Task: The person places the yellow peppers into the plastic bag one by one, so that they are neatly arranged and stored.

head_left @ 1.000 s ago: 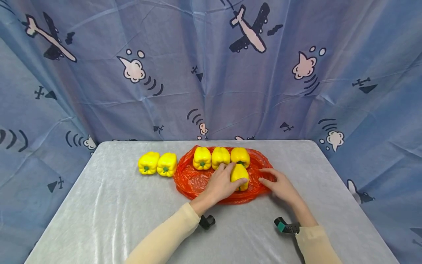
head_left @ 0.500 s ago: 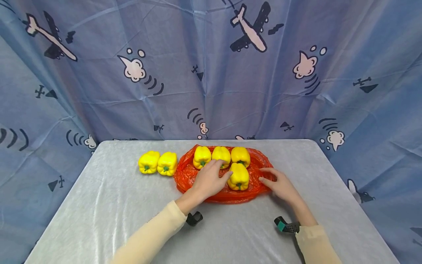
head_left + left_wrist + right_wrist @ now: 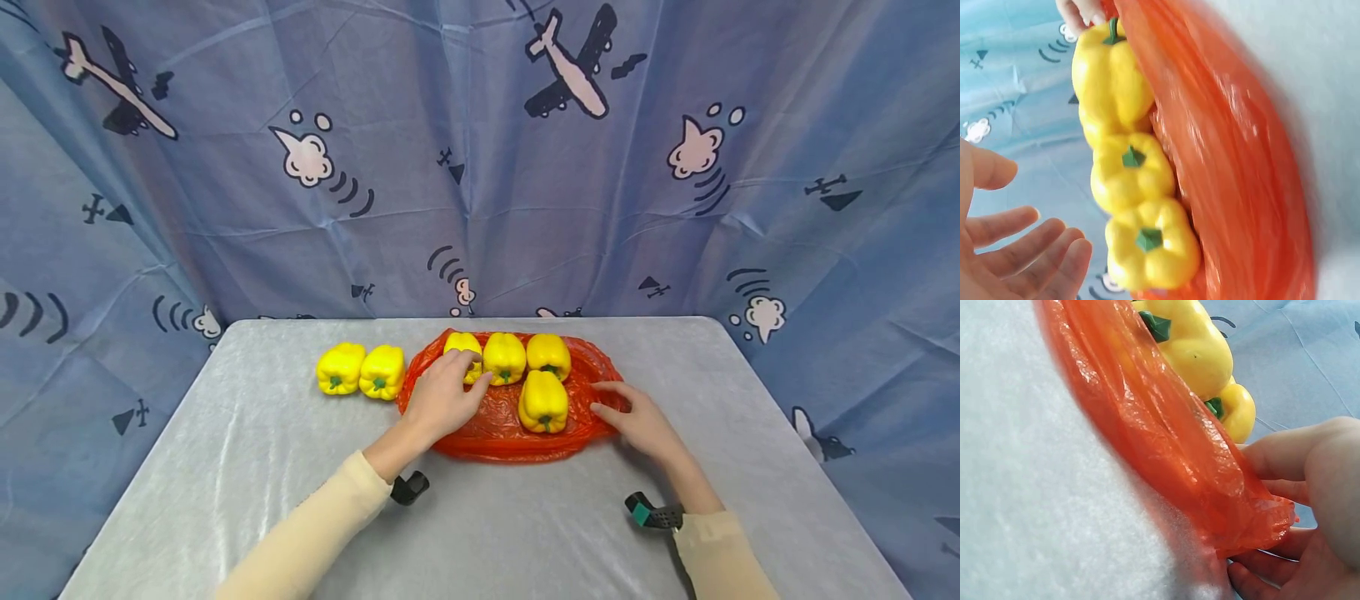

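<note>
1. Left of the left hand, on the pale tablecloth point(image 3: 187, 475), the outermost pepper point(image 3: 341, 368) sits close against the second pepper point(image 3: 382, 372), both yellow. They lie outside the red plastic bag point(image 3: 498, 429), just beyond its left edge, within easy reach of this hand.

2. The left hand point(image 3: 441, 398) hangs over the bag's left part, holding nothing. Its thumb and fingers are spread apart, a shape that seems wide enough for a whole pepper. In the left wrist view no finger touches anything.

3. Ahead of that hand and partly hidden by it is the left back pepper point(image 3: 461, 340). Rightward in the same row, inside the bag, come the middle back pepper point(image 3: 504, 358) and the right back pepper point(image 3: 548, 354); standing side by side probably stops them rolling.

4. Between the hands, nearer the right, the front pepper point(image 3: 543, 402) sits before the row's right end. The peppers' weight likely holds the plastic flat.

5. The right hand point(image 3: 636, 423) curls loosely round the bag's right rim, apparently to steady it. How firmly, I cannot tell.
</note>
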